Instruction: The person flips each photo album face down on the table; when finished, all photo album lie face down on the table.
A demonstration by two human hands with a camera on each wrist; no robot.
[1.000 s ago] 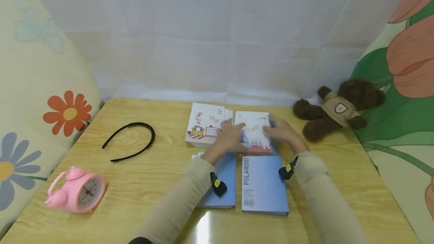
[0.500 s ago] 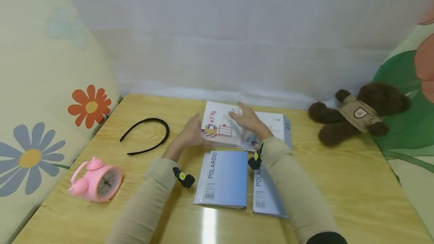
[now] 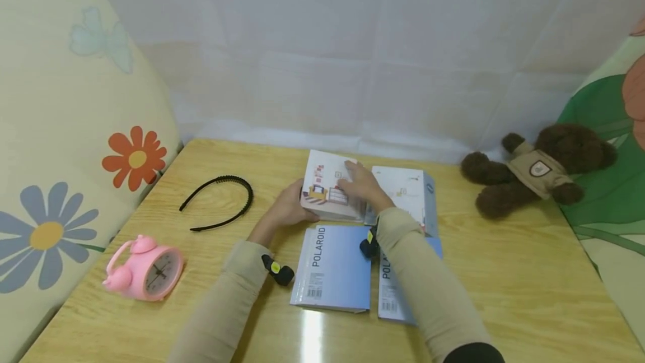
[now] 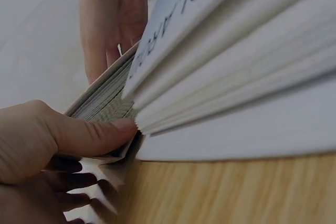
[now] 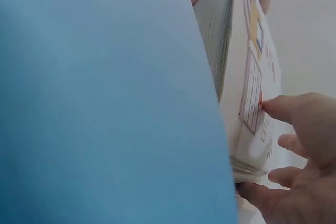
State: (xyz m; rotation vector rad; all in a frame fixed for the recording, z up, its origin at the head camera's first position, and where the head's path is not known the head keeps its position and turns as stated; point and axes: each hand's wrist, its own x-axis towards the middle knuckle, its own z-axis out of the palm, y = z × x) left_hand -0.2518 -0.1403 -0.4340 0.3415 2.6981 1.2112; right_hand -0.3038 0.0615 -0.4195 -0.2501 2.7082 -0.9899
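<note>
The left hand [image 3: 286, 208] curls its fingers round the near left edge of the white illustrated book [image 3: 327, 185], thumb pressed against the page block, while the right hand [image 3: 359, 185] lies on the cover with fingers only slightly bent and a little apart, fingertips touching the drawing. That book sits at the back of the wooden table [image 3: 504, 273], just beside a second white book [image 3: 405, 189] and just behind two blue POLAROID books [image 3: 335, 262]. The right sleeve covers much of the right blue book, and both wrist views are too close to show more than page edges and fingers.

Both arms reaching forward, left hand [image 3: 288, 210] curled gripping, right hand [image 3: 359, 185] pressing flat
</note>
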